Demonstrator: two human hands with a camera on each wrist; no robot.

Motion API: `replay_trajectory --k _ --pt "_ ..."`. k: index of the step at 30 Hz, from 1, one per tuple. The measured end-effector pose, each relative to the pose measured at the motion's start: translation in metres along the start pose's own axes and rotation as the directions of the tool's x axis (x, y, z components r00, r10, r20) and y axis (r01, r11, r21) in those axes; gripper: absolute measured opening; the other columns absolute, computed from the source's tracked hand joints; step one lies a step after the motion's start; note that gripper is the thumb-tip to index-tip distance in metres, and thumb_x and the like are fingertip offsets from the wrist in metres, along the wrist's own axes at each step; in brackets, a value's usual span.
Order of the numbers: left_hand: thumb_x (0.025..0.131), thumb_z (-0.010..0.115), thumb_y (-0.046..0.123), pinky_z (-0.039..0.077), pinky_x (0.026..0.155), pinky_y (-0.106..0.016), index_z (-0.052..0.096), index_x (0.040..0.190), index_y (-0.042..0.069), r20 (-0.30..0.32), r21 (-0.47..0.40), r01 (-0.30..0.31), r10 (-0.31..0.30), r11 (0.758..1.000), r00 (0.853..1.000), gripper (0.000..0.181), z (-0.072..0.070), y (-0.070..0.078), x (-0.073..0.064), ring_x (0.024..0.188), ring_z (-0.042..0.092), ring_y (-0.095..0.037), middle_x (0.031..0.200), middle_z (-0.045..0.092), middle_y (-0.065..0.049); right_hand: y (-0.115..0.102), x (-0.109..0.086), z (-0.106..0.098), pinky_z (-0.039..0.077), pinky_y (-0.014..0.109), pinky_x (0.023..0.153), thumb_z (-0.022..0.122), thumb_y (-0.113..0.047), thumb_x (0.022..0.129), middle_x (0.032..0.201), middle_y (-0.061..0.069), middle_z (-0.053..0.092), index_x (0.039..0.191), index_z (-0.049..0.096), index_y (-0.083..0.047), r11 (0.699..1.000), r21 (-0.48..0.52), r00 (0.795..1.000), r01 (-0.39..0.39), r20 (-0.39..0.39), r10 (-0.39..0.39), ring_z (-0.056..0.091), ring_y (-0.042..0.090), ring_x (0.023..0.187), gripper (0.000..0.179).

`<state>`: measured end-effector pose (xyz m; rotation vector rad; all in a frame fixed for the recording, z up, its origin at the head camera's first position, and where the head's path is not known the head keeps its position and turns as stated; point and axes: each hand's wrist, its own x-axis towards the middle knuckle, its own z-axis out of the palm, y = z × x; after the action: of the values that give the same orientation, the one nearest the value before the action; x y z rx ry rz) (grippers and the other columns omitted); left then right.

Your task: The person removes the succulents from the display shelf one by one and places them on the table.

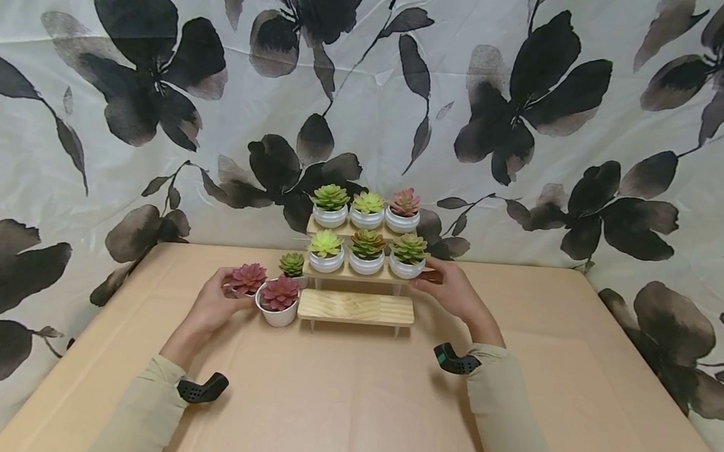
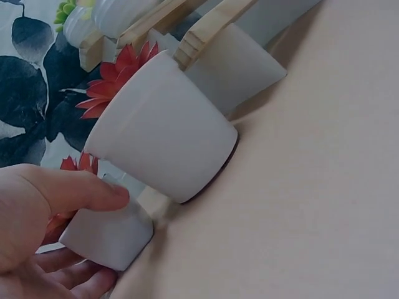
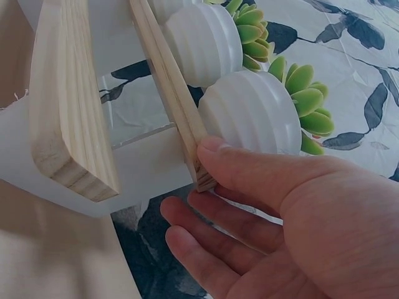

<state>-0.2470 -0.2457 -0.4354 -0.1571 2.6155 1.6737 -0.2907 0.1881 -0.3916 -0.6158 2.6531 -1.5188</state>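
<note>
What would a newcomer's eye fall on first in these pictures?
Probably the six potted succulents in two rows at centre, on wooden tiers behind a bare lower tier. To their left, two red succulents stand out, the left hand holding one. Behind hangs a white cloth with large dark flowers.

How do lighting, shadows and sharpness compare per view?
Head: bright, soft shadow on the table beside the right sleeve; left wrist: dimmer, soft shadow beside the white pot in the left hand; right wrist: also dim, yet wood grain on the bare front shelf reads clearly.
</note>
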Motion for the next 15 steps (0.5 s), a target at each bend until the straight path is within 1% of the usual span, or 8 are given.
replay_trajectory --k 6,8,11,13,15 --pt "0.082 0.077 0.014 0.032 0.115 -0.057 0.02 0.151 0.004 0.053 -0.031 -0.007 0.009 1.0 0.999 0.09 -0.005 0.003 -0.002 0.138 0.036 -0.041 0.151 0.032 -0.024 -0.001 -0.001 0.001 0.056 0.043 0.095 0.068 -0.008 0.089 0.126 0.022 0.061 0.131 0.055 0.002 1.0 -0.003 1.0 -0.01 -0.001 0.01 0.064 0.036 0.113 0.044" --pt "0.082 0.076 0.013 0.03 0.116 -0.058 0.017 0.152 0.003 0.066 -0.037 -0.015 0.018 0.999 0.998 0.093 -0.007 0.004 -0.003 0.139 0.035 -0.042 0.152 0.03 -0.024 0.0 -0.001 0.001 0.055 0.043 0.096 0.068 -0.008 0.089 0.127 0.022 0.061 0.131 0.055 0.001 1.0 -0.006 1.0 -0.015 -0.001 0.015 0.064 0.036 0.113 0.044" --pt "0.081 0.077 0.015 0.029 0.116 -0.058 0.015 0.153 0.003 0.078 -0.023 -0.025 0.026 0.999 0.997 0.096 -0.01 0.006 -0.004 0.141 0.032 -0.043 0.153 0.029 -0.025 0.0 -0.001 0.002 0.055 0.044 0.096 0.067 -0.008 0.09 0.127 0.024 0.06 0.131 0.055 0.003 1.0 -0.009 1.0 -0.016 -0.002 0.016 0.063 0.037 0.114 0.044" --pt "0.081 0.078 0.018 0.029 0.117 -0.058 0.016 0.153 0.004 0.08 0.0 -0.035 0.035 0.999 0.996 0.096 -0.013 0.007 -0.005 0.141 0.03 -0.044 0.153 0.029 -0.026 -0.007 -0.004 0.001 0.054 0.045 0.097 0.066 -0.006 0.09 0.127 0.025 0.06 0.13 0.054 0.005 1.0 -0.014 1.0 -0.013 -0.001 0.013 0.063 0.038 0.114 0.043" --pt "0.081 0.077 0.017 0.029 0.117 -0.057 0.017 0.152 0.003 0.079 0.009 -0.057 0.056 0.998 0.995 0.094 -0.015 0.008 -0.005 0.141 0.03 -0.046 0.153 0.029 -0.027 -0.017 -0.007 0.0 0.054 0.047 0.096 0.065 -0.003 0.09 0.126 0.027 0.06 0.129 0.054 0.008 1.0 -0.015 1.0 -0.008 0.0 0.008 0.062 0.04 0.113 0.042"
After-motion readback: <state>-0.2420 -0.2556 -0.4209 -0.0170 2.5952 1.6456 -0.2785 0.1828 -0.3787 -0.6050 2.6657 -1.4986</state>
